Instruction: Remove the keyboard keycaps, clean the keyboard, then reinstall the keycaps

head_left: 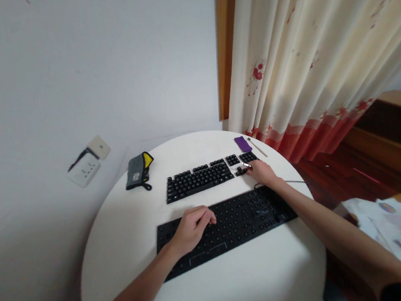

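Note:
A black keyboard base (pixel 234 220), its keycaps off and small switch stems showing, lies slantwise near me on the round table. My left hand (pixel 193 226) rests on its left half, fingers curled in, with nothing seen in them. Beyond the base, loose black keycaps (pixel 199 181) lie in rows like a keyboard's layout. At the right end of those rows, my right hand (pixel 260 171) pinches a small tool with a shiny metal tip (pixel 246 164), just by the arrow keycaps (pixel 240 171). Its fingers hide most of the tool.
The white table (pixel 126 260) stands against the wall. A grey and yellow cloth pouch (pixel 137 171) lies at the left, a purple pad (pixel 243 144) and a thin brush (pixel 257 147) at the back right. A cable (pixel 294 181) runs over the right edge. Papers (pixel 390 227) lie beyond.

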`<state>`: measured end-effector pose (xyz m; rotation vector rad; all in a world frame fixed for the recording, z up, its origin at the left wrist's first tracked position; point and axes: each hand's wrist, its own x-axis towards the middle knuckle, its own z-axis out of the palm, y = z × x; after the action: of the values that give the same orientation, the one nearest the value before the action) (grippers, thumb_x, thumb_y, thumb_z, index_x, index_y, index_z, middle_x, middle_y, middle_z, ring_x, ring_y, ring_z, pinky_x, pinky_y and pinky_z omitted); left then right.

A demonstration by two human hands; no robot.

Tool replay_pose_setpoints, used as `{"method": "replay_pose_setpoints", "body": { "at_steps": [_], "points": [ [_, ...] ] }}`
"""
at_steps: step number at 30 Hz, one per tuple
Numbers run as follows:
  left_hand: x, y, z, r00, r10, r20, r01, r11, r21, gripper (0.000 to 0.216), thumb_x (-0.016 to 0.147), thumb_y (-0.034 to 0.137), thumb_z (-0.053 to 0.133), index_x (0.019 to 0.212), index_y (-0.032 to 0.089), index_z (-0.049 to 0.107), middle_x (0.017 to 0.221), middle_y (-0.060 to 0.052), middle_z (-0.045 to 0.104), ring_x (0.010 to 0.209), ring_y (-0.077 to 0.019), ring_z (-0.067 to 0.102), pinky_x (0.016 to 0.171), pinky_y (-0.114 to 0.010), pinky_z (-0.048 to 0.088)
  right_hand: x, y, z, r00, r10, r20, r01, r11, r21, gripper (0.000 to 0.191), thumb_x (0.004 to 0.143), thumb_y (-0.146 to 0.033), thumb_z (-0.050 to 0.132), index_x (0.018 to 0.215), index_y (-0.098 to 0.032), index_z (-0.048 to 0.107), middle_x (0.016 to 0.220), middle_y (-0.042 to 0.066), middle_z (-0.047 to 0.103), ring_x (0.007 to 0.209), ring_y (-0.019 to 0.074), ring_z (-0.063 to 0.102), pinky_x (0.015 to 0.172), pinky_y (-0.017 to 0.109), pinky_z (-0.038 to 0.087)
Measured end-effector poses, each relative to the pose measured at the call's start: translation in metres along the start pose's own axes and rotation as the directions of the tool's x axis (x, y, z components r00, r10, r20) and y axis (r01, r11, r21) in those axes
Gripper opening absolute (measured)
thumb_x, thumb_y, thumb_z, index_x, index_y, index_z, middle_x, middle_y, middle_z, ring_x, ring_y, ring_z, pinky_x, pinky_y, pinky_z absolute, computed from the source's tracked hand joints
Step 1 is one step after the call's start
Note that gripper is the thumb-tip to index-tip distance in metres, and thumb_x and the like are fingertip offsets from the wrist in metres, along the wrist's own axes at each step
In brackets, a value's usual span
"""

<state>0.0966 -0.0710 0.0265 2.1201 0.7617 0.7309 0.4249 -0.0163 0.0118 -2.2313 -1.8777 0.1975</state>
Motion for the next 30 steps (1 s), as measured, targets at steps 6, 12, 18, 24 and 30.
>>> {"method": "replay_pose_setpoints", "body": {
  "at_steps": [6,12,18,24,30],
  "points": [
    [0.000,0.001,0.000,1.000,-0.004,0.001,0.004,1.000,0.005,0.038,0.101,0.030,0.041,0.075,0.016,0.066,0.073,-0.002,0.067,0.071,-0.0142,0.062,0.073,-0.025,0.045,-0.005,-0.002,-0.007,0.999,-0.008,-0.052,0.011,0.998,0.058,0.014,0.081,-0.029,0.067,0.085,-0.016,0.072,0.088,0.011,0.073,0.081,0.0227,0.065,0.064,0.026,0.037],
    [0.001,0.001,-0.001,1.000,-0.003,0.002,0.003,1.000,0.008,0.038,0.100,0.029,0.041,0.075,0.016,0.066,0.073,-0.002,0.067,0.071,-0.0142,0.062,0.072,-0.025,0.045,-0.034,0.014,-0.049,0.961,0.029,-0.277,0.056,0.955,0.293,0.046,0.097,-0.046,0.041,0.086,-0.013,0.071,0.075,0.008,0.069,0.069,0.0185,0.060,0.064,0.027,0.040],
    [0.001,0.001,-0.001,1.000,0.004,0.024,-0.004,1.000,0.011,0.037,0.100,0.029,0.041,0.075,0.016,0.066,0.073,-0.001,0.067,0.071,-0.0141,0.062,0.072,-0.024,0.045,-0.100,0.038,-0.072,0.888,0.122,-0.444,0.204,0.761,0.616,0.057,0.098,-0.056,0.028,0.089,-0.016,0.069,0.082,0.007,0.066,0.078,0.0187,0.059,0.071,0.029,0.043],
    [0.003,0.000,-0.001,1.000,-0.012,0.028,0.011,0.999,0.037,0.036,0.100,0.030,0.042,0.076,0.017,0.066,0.074,-0.001,0.067,0.073,-0.0145,0.062,0.072,-0.025,0.046,-0.161,0.043,-0.046,0.928,0.281,-0.244,-0.007,0.668,0.744,0.046,0.097,-0.053,0.038,0.072,-0.019,0.057,0.056,-0.003,0.045,0.052,0.0129,0.042,0.051,0.026,0.031],
    [0.003,-0.002,0.000,0.999,-0.015,0.047,0.013,0.999,0.036,0.036,0.100,0.031,0.041,0.077,0.018,0.066,0.075,-0.001,0.068,0.073,-0.0144,0.063,0.072,-0.025,0.047,-0.182,0.044,-0.023,0.949,0.268,-0.163,-0.070,0.686,0.724,0.041,0.096,-0.047,0.042,0.067,-0.019,0.052,0.054,-0.003,0.044,0.051,0.0121,0.041,0.051,0.025,0.032]
  ]
}}
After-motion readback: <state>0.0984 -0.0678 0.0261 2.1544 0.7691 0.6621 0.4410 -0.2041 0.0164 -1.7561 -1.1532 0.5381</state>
